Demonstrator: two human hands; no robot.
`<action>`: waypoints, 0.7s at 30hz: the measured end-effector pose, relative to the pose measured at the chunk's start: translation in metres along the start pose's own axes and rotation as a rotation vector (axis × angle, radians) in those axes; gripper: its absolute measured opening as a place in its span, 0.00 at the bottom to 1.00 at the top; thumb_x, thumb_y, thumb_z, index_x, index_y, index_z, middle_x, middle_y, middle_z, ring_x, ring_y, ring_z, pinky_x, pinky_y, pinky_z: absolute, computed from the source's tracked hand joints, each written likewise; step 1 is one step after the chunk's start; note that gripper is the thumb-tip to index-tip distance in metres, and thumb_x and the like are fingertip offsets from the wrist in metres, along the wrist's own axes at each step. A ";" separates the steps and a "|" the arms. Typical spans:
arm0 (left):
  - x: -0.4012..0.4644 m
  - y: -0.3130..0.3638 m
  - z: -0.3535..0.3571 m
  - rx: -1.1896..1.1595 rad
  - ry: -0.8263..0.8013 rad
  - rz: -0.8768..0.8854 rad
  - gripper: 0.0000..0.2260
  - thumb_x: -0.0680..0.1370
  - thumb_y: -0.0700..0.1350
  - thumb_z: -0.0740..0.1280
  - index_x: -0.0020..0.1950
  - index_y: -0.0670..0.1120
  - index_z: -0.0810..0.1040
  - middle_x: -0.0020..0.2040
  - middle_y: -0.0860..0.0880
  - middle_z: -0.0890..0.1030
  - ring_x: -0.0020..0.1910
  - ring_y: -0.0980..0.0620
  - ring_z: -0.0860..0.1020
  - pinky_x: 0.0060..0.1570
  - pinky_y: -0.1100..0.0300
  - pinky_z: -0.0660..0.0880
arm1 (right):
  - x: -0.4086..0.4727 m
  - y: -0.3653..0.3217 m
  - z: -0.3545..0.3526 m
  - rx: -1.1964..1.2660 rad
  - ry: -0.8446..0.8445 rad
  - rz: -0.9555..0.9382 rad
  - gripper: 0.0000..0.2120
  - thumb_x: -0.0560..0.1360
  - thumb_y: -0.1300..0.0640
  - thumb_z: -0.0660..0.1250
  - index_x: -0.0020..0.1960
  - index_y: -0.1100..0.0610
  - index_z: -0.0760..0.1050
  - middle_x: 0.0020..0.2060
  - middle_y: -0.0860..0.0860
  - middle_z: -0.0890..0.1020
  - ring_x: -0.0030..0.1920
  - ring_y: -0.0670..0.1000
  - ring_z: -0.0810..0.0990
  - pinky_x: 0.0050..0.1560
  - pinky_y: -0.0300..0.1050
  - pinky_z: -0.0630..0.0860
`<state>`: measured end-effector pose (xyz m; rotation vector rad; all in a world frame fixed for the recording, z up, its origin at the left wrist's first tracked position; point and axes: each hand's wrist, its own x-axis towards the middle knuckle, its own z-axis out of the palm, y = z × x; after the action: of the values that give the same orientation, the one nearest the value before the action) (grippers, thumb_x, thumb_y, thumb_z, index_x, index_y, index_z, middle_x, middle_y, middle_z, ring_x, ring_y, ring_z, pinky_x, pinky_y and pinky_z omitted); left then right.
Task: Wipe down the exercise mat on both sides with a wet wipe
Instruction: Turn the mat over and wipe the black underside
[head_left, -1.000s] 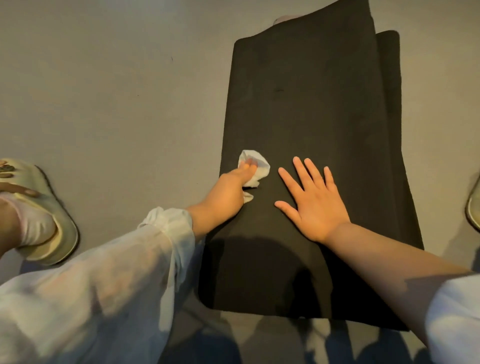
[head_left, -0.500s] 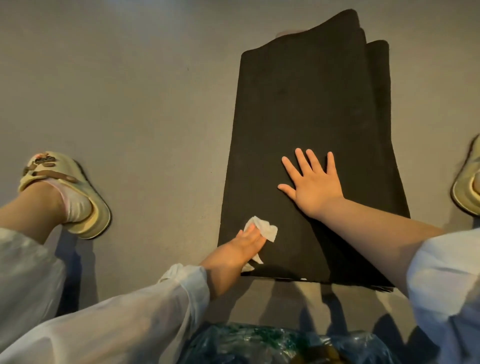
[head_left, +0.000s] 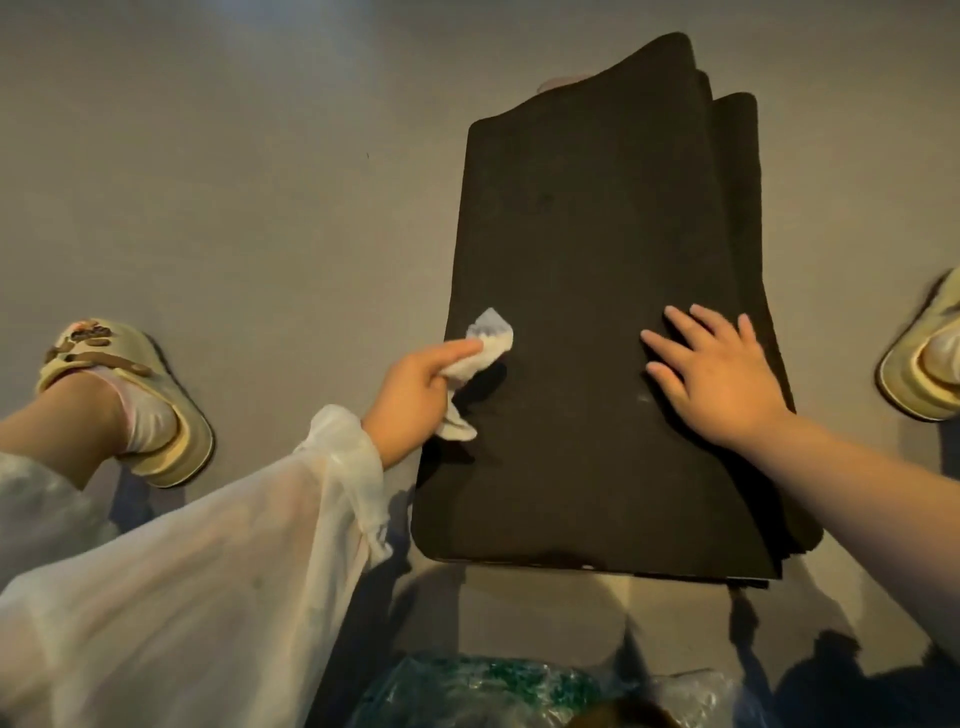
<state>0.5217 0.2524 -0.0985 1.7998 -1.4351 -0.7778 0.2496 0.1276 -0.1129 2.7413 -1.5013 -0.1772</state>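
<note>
Gripping the crumpled wet wipe (head_left: 488, 345), the left hand (head_left: 421, 387) scrubs the folded, floppy exercise mat (head_left: 587, 249); the flat, unclenched right hand (head_left: 719, 371) likely keeps it from sliding.

No text, label, brand, number or sign can be read anywhere in the head view.
</note>
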 end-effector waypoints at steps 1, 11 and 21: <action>0.016 -0.002 0.002 0.022 0.034 -0.019 0.20 0.79 0.30 0.53 0.67 0.45 0.72 0.63 0.45 0.74 0.54 0.56 0.74 0.46 0.79 0.69 | -0.001 0.000 0.006 -0.016 -0.021 0.001 0.25 0.79 0.42 0.47 0.72 0.47 0.65 0.73 0.52 0.64 0.74 0.57 0.57 0.71 0.62 0.50; 0.153 -0.003 0.040 0.100 0.060 -0.034 0.22 0.80 0.37 0.59 0.74 0.44 0.62 0.69 0.43 0.69 0.67 0.48 0.68 0.53 0.79 0.54 | 0.001 -0.007 0.035 -0.034 -0.014 0.034 0.27 0.79 0.43 0.43 0.71 0.51 0.67 0.72 0.55 0.67 0.73 0.59 0.62 0.71 0.62 0.52; 0.180 -0.016 0.071 0.160 -0.067 -0.035 0.24 0.77 0.47 0.64 0.73 0.45 0.66 0.73 0.45 0.66 0.69 0.46 0.68 0.70 0.54 0.63 | 0.005 -0.001 0.042 0.022 0.035 0.025 0.26 0.79 0.43 0.45 0.71 0.50 0.67 0.71 0.55 0.67 0.72 0.58 0.62 0.70 0.62 0.50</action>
<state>0.5114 0.0680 -0.1581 1.9401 -1.5511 -0.7659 0.2485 0.1255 -0.1548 2.7258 -1.5369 -0.1127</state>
